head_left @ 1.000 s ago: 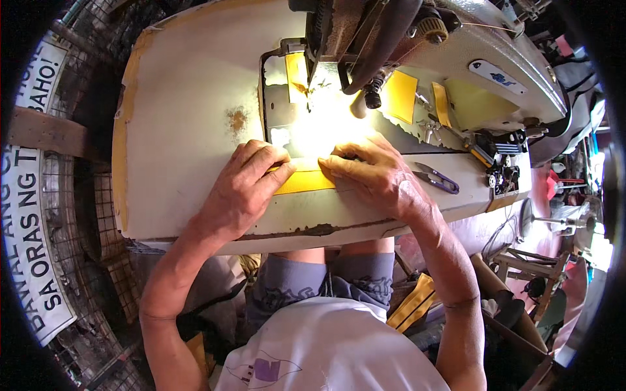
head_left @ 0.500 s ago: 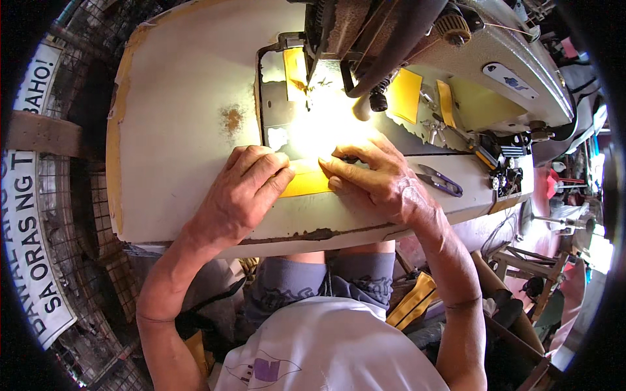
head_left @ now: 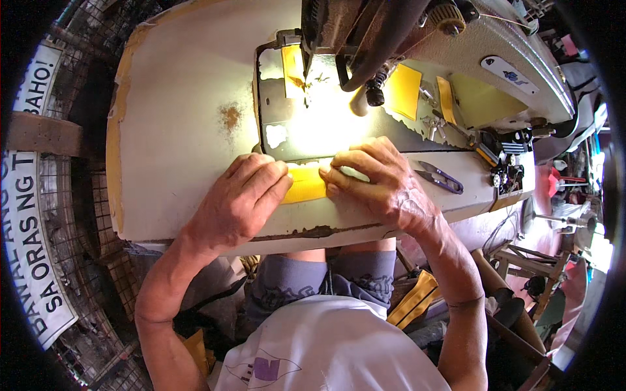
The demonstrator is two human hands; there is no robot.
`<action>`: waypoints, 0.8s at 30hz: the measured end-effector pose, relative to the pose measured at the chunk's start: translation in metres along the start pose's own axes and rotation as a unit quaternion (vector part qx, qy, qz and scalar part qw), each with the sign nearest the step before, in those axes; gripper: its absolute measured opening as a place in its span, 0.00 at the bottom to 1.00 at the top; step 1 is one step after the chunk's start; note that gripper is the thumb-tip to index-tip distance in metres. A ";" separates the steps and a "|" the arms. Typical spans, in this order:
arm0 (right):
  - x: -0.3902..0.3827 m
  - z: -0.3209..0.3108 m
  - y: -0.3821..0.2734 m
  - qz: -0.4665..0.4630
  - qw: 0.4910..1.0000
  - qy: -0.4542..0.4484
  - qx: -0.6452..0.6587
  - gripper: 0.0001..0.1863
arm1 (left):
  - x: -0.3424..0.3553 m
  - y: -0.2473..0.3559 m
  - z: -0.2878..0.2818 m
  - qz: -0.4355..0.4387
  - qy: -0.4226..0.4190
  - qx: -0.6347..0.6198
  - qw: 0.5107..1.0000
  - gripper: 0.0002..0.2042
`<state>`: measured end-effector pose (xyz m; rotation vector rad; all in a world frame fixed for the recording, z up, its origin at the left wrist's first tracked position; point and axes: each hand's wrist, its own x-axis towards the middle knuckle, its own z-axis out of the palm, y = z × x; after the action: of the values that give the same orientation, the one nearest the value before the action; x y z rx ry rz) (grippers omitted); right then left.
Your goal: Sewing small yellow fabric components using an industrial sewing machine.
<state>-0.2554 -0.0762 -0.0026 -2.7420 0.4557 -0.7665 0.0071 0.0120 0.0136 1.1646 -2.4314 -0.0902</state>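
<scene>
A yellow strip of material (head_left: 305, 184) lies between my hands on the sewing table, near its front edge. My left hand (head_left: 244, 189) pinches the strip's left end, fingers pressed together. At its upper right corner, the thumb and fingers of my right hand (head_left: 372, 176) are closed on it. Just beyond stands the sewing machine (head_left: 391, 39), its lamp glare washing out the area around the needle. Another yellow piece (head_left: 293, 65) lies by the machine's foot. To the right of my right hand rest thread snips (head_left: 441, 177) with dark purple handles.
Right of the needle area lie a yellow square piece (head_left: 404, 91), a narrow yellow strip (head_left: 445, 99) and several small metal bobbins (head_left: 433, 127). A yellow-and-black utility knife (head_left: 484, 153) sits farther right. The worn white tabletop (head_left: 176, 130) stretches left, beside a wire-mesh wall.
Both hands have shifted slightly. The yellow strip has been drawn a little toward me and tilted, so more of its face shows between my fingers.
</scene>
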 end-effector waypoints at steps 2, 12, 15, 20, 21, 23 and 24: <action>-0.003 0.002 -0.006 -0.017 1.000 -0.001 -0.017 0.20 | -0.007 0.004 -0.001 0.004 -0.003 -0.006 1.000 0.17; -0.004 0.002 -0.018 0.013 1.000 0.004 0.000 0.20 | 0.002 0.029 -0.007 -0.072 -0.042 -0.003 0.997 0.20; -0.004 0.006 -0.021 0.019 0.999 0.023 -0.012 0.19 | 0.002 0.030 0.000 -0.089 -0.029 0.004 0.996 0.19; -0.003 0.005 -0.025 0.039 0.999 0.035 -0.009 0.18 | 0.004 0.028 0.003 -0.073 -0.001 0.037 0.997 0.17; -0.003 0.004 -0.027 0.056 0.998 0.032 0.005 0.19 | 0.004 0.028 0.003 -0.072 -0.002 0.036 0.997 0.17; -0.003 0.003 -0.030 0.075 0.997 0.028 0.021 0.19 | 0.005 0.028 0.003 -0.090 0.010 0.001 0.996 0.14; -0.002 0.003 -0.031 0.083 0.996 0.031 0.025 0.18 | 0.005 0.028 0.004 -0.091 0.009 0.001 0.996 0.14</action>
<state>-0.2481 -0.0461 0.0039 -2.6007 0.6603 -0.8112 -0.0171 0.0257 0.0189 1.3789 -2.3053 -0.1313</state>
